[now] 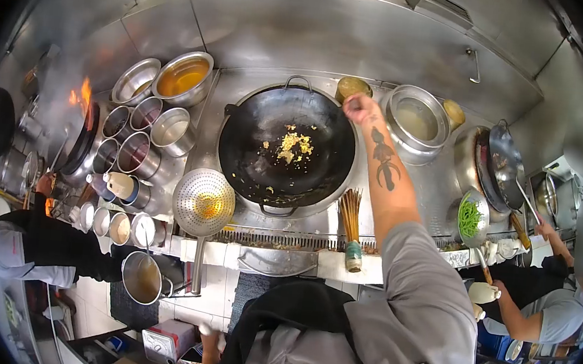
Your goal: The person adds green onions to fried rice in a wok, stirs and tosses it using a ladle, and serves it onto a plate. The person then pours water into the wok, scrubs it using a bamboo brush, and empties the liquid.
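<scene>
The steel counter [439, 175] carried everything, and the large black wok [286, 150] sat in the middle of it, with a small heap of yellow scrambled egg [291, 145] on its bottom. Left of the wok, a perforated strainer [203, 203] rested on the counter edge. The right hand [362, 108] was stretched over the far right rim of the wok, fingers curled; whether it held something I could not tell. The left hand was not visible.
</scene>
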The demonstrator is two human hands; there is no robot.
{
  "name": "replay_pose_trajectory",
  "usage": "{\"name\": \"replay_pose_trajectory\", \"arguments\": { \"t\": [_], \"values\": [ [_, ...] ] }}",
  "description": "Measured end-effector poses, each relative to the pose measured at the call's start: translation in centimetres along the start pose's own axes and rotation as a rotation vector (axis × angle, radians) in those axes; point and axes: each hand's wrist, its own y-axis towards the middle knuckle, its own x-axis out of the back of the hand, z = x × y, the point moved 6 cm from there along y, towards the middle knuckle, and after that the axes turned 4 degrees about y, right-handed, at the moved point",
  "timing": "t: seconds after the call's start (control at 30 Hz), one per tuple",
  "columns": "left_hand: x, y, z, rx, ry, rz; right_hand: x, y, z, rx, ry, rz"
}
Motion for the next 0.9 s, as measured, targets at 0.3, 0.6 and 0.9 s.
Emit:
{"name": "replay_pose_trajectory", "arguments": {
  "t": [0.3,0.6,0.9],
  "values": [
    [-1.7,3.2,4.1,0.076,0.238,-0.046,7.4,-18.5,7.1,0.824,-1.299,-0.084],
    [-5.9,8.4,-5.0,-0.121,0.322,0.116,14.7,-26.7,21.6,0.868,-0.968,-0.152],
    [-8.9,10.2,-9.0,-0.155,0.428,0.137,18.0,-33.8,26.6,0.920,-1.015,-0.480]
  ]
}}
